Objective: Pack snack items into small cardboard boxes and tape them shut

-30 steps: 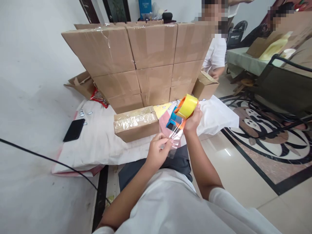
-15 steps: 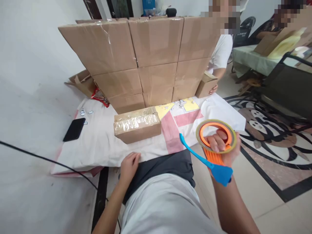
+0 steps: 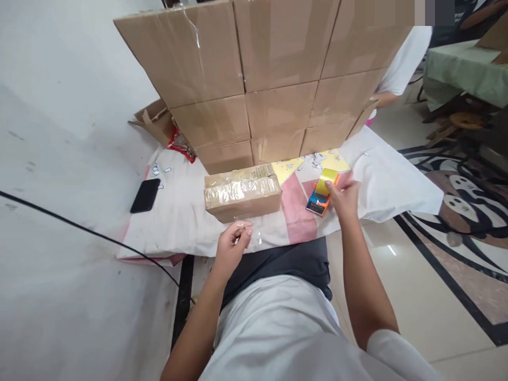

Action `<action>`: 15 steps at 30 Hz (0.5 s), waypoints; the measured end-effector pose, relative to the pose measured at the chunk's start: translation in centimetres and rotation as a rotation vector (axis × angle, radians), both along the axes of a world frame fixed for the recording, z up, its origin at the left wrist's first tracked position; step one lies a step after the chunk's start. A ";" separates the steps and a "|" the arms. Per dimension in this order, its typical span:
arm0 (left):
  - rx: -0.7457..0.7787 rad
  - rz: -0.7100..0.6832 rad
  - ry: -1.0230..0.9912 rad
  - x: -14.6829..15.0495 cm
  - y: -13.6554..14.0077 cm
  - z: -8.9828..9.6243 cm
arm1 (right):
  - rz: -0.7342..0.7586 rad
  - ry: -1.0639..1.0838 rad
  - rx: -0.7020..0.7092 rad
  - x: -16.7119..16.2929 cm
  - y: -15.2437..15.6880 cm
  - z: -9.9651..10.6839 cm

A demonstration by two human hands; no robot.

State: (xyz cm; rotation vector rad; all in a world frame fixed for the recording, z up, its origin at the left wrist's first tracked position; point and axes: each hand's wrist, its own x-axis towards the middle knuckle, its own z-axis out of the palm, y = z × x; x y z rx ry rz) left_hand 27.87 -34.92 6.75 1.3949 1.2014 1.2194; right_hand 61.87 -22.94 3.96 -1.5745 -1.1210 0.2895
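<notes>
My right hand (image 3: 346,201) is closed around a tape dispenser (image 3: 318,203), orange and blue with a yellowish roll, held over the table's front part. My left hand (image 3: 235,241) is in a pinch just in front of the small cardboard box (image 3: 243,200). Faint shiny glints at its fingertips and to their right look like a strip of clear tape (image 3: 260,238). The small box lies on the cloth, its top seam covered with glossy tape. Neither hand clearly touches it.
Stacked cardboard boxes (image 3: 278,69) form a wall at the back of the table. A black phone (image 3: 145,195) and small white scraps lie on the left. Paper pieces (image 3: 316,160) lie right of centre. Another person's white sleeve (image 3: 408,61) shows behind the stack.
My right hand has brought the dispenser left and turned it. My left hand has lifted into a pinch. The small box held by the other person at right is now mostly hidden.
</notes>
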 end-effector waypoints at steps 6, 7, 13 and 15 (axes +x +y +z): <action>-0.003 -0.142 0.149 0.9 -0.4 0.5 | 0.604 -0.043 0.004 -8.8 -8.7 5.3; 0.010 -0.170 0.189 1.1 -0.4 0.5 | 0.736 -0.091 -0.013 -10.6 -9.4 6.0; -0.213 -0.134 0.191 0.5 -0.6 -1.0 | 0.946 -0.304 0.052 -15.0 -8.7 9.4; -0.262 -0.013 0.192 -0.4 -0.8 -1.6 | 0.941 -0.284 0.113 -14.8 -7.4 11.2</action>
